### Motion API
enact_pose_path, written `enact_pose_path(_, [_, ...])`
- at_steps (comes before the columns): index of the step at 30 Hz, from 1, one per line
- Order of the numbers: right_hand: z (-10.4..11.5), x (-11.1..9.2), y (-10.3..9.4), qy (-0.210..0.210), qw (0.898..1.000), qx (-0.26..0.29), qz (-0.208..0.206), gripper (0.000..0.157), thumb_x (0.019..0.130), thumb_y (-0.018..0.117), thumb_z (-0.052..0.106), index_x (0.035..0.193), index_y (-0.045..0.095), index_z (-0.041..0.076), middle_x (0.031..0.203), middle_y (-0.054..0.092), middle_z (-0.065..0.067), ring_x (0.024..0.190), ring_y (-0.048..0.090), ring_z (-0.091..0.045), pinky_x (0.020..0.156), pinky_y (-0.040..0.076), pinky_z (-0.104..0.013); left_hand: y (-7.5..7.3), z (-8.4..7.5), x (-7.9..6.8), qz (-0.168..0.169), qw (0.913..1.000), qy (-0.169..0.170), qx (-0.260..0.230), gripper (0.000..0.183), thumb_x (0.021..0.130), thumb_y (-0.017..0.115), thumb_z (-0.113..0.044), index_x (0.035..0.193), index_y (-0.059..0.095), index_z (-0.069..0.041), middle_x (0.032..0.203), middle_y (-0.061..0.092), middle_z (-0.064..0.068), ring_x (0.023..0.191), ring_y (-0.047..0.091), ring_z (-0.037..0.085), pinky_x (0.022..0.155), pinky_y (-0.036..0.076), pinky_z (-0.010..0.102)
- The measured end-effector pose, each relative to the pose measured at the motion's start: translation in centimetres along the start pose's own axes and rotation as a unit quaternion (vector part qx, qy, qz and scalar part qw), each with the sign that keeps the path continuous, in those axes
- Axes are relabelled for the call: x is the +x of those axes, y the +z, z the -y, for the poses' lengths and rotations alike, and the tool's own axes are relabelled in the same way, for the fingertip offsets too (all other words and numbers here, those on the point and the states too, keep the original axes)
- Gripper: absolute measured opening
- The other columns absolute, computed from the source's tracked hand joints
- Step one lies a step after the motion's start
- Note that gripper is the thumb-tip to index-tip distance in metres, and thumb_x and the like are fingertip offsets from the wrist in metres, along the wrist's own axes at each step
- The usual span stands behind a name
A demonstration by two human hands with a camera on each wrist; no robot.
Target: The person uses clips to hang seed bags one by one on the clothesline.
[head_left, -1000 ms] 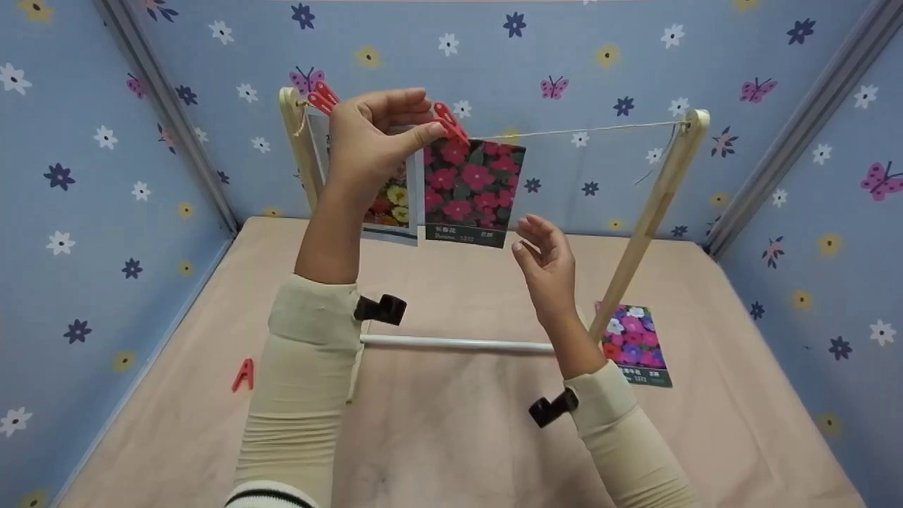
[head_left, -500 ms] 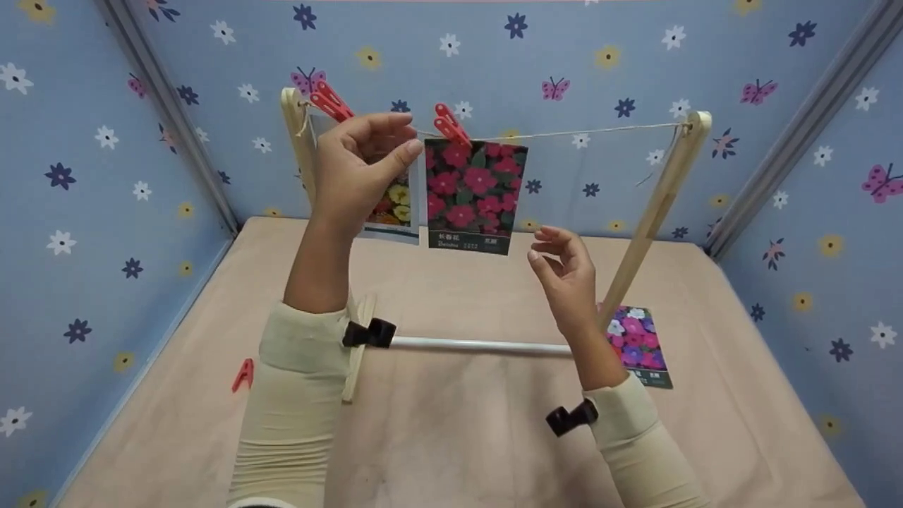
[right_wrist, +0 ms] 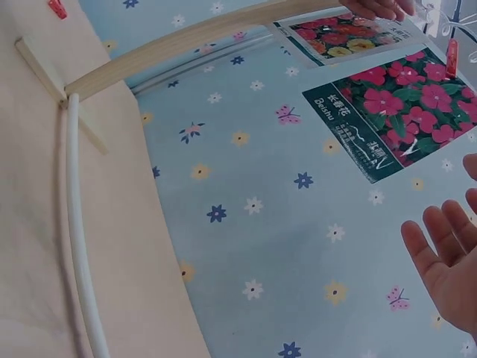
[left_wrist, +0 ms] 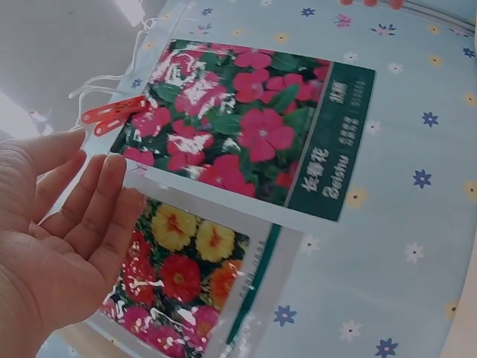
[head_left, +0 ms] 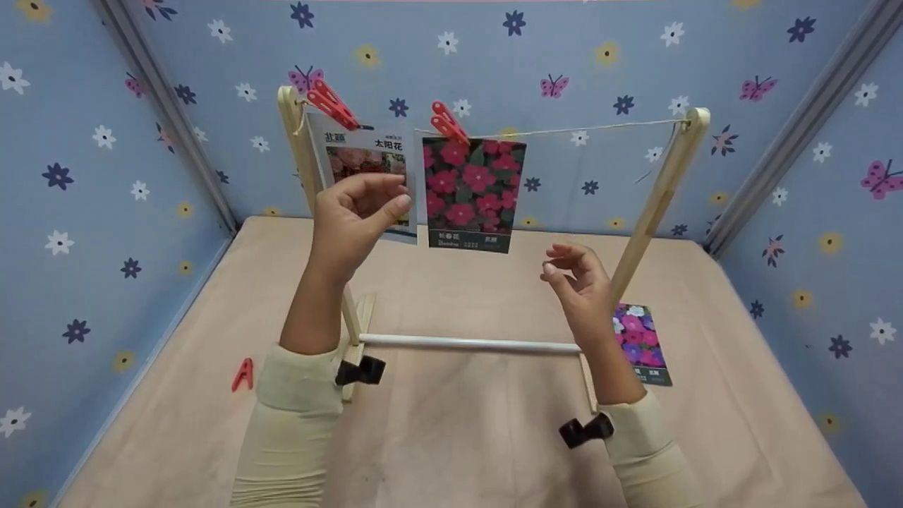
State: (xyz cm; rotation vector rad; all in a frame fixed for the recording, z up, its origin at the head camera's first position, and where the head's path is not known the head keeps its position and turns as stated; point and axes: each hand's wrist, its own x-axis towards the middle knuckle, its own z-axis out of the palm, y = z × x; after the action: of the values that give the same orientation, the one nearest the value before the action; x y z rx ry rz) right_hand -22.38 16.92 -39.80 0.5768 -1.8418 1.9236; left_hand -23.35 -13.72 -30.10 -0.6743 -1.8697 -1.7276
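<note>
A seed packet with pink flowers [head_left: 474, 187] hangs from the string [head_left: 585, 131], held by a red clothespin [head_left: 449, 123]. To its left hangs a white-edged packet [head_left: 391, 146] under another red clothespin [head_left: 331, 104]. My left hand [head_left: 356, 222] is in front of that white-edged packet, hiding part of it; it holds nothing, its fingers loosely bent. Lower right of the pink packet is my right hand [head_left: 582, 293], its fingers relaxed and nothing in them. In the right wrist view the right hand [right_wrist: 451, 261] is apart from the hanging packets.
The string runs between two wooden posts [head_left: 659, 190], joined low down by a white rod [head_left: 473, 343]. A packet with mixed flowers [head_left: 642, 339] lies on the table [head_left: 451, 423] by the right post. One red clothespin [head_left: 243, 374] lies at the left.
My left hand has let go of the clothespin on the pink packet and moved down and left. My right hand has moved down and right, away from the packet.
</note>
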Motion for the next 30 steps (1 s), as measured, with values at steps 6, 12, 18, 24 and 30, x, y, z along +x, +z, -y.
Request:
enact_pose_path(6, [-0.3,-0.7,-0.7,0.008,1.0,-0.003,0.003,0.03,0.095,0.06,0.001,0.12,0.05,-0.014,0.116,0.053,-0.025,0.101,0.057,-0.024,0.087,0.054,-0.03,-0.5,1.1,-1.7,-0.007,0.9995,-0.031,0.003,0.023,0.087,0.072,-0.002,0.106,0.069,0.009,0.094,0.071,0.012,0.08,0.066,0.017,0.068,0.052,0.023])
enact_pose_path(12, [-0.8,-1.6,-1.1,0.015,1.0,-0.016,0.005,0.025,0.095,0.059,-0.001,0.116,0.054,-0.013,0.113,0.056,-0.019,0.099,0.059,-0.022,0.087,0.054,-0.029,-0.8,2.1,-3.0,-0.012,0.9987,-0.049,0.006,0.023,0.087,0.073,-0.003,0.104,0.068,0.011,0.092,0.071,0.012,0.079,0.066,0.017,0.069,0.053,0.023])
enact_pose_path(18, [-1.5,-2.4,-1.6,0.015,0.999,-0.027,0.011,0.022,0.093,0.061,-0.006,0.113,0.057,-0.014,0.108,0.058,-0.017,0.096,0.059,-0.018,0.084,0.054,-0.027,-1.2,3.0,-4.3,-0.007,0.9981,-0.061,-0.002,0.023,0.087,0.072,-0.001,0.104,0.068,0.012,0.089,0.07,0.009,0.079,0.066,0.015,0.07,0.054,0.023])
enact_pose_path(24, [-2.0,-3.3,-2.5,0.025,0.999,-0.048,0.003,0.023,0.092,0.062,-0.005,0.112,0.058,-0.014,0.108,0.058,-0.019,0.097,0.059,-0.017,0.084,0.053,-0.024,-1.5,4.1,-5.7,-0.003,0.9966,-0.082,0.006,0.018,0.086,0.071,0.004,0.103,0.069,0.011,0.094,0.069,0.018,0.083,0.066,0.013,0.073,0.055,0.023])
enact_pose_path(30, [-2.1,-4.3,-3.7,0.052,0.996,-0.064,-0.02,0.025,0.092,0.064,-0.001,0.114,0.059,-0.012,0.112,0.057,-0.021,0.102,0.058,-0.019,0.089,0.051,-0.024,-1.8,5.1,-7.0,0.0,0.9949,-0.099,0.021,0.017,0.086,0.069,0.007,0.101,0.068,0.013,0.097,0.067,0.023,0.085,0.066,0.014,0.075,0.055,0.024])
